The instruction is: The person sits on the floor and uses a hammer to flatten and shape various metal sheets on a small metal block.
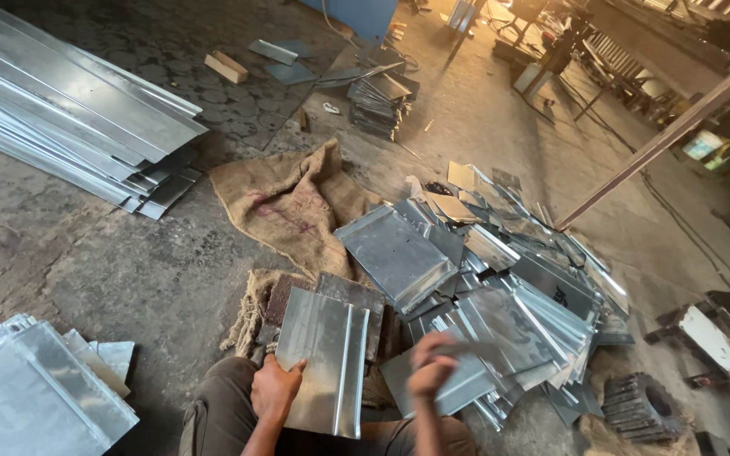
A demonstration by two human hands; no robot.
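Left hand [274,390] grips left edge of flat shiny folded-edge steel sheet panel [324,361], panel lying over lap and brown burlap sack [293,203]. Right hand [429,368] blurred, fingers curled at grey sheet on loose heap of cut steel panels [500,295]; grasp unclear, cannot tell. No containers visible. Long stacked steel strips [69,110] upper left, cut off by frame. Another panel stack [31,397] lower left, cropped. Small distant stack [379,101] near top.

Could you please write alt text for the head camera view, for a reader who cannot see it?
A seated person's left hand grips a bent metal sheet by its edge while the blurred right hand reaches to a heap of similar sheets. Burlap sacking lies on the concrete floor, with long metal strips stacked beyond.
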